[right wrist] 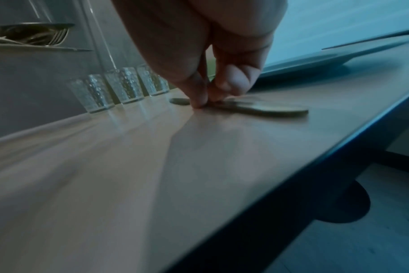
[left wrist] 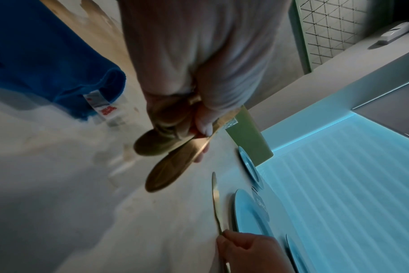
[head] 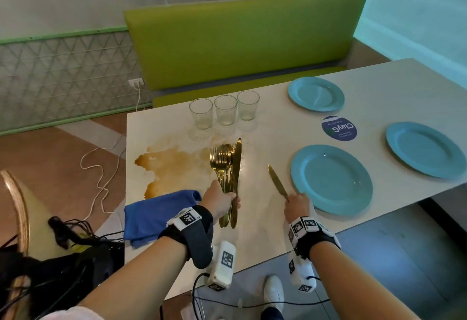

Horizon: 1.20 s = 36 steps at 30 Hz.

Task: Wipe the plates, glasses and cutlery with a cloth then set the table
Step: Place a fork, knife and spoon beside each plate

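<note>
My left hand [head: 222, 202] grips a bundle of gold cutlery [head: 227, 168], forks, spoons and a knife, held just above the table; the handles [left wrist: 173, 162] stick out below my fingers. My right hand [head: 297, 204] pinches the handle of a single gold knife [head: 277, 182] lying on the table just left of the nearest blue plate [head: 331, 180]; my fingertips [right wrist: 200, 103] press it to the surface. Two more blue plates [head: 316, 93] [head: 425, 149] sit farther right. Three clear glasses [head: 225, 110] stand in a row behind the cutlery. A folded blue cloth [head: 156, 213] lies at the table's near left corner.
A brown liquid spill [head: 166, 165] spreads over the white table [head: 265, 218] left of the cutlery. A round blue sticker [head: 339, 129] lies between the plates. A green bench [head: 240, 39] stands behind the table. Cables and a bag [head: 63, 256] lie on the floor at left.
</note>
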Each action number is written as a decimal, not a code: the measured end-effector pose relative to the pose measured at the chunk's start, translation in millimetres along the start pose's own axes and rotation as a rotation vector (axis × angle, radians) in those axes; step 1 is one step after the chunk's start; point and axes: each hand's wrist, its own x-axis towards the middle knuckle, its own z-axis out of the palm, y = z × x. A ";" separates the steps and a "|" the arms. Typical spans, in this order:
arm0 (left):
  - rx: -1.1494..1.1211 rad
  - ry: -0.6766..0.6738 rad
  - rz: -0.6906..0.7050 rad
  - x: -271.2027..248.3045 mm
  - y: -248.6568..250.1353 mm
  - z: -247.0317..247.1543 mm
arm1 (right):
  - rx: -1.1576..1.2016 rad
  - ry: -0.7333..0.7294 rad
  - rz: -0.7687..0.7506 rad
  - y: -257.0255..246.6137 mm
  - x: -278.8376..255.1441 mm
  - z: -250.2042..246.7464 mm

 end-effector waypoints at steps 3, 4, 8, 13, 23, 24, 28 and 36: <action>0.010 0.000 0.004 0.2 0.5 1.7 | -0.137 0.001 -0.049 5.0 4.0 4.2; 0.017 -0.001 0.001 0.5 0.8 2.2 | -0.150 0.018 -0.059 5.5 4.3 3.0; 0.004 -0.006 0.004 0.1 2.8 3.1 | -0.220 0.027 -0.073 14.1 2.6 -4.5; 0.012 -0.004 -0.009 0.1 1.6 3.6 | -0.128 0.009 -0.028 20.8 5.5 -8.4; 0.025 -0.010 -0.015 1.6 -2.1 5.2 | -0.136 0.015 -0.053 16.2 2.5 -14.9; 0.029 -0.010 -0.015 1.4 -2.0 5.5 | -0.139 0.014 -0.054 15.8 1.8 -15.3; 0.049 -0.020 -0.002 -0.8 0.3 7.9 | -0.187 0.000 -0.071 13.8 0.1 -17.8; 0.080 -0.089 0.060 -9.1 22.8 20.8 | 0.105 -0.230 -0.312 -34.7 -26.4 -43.5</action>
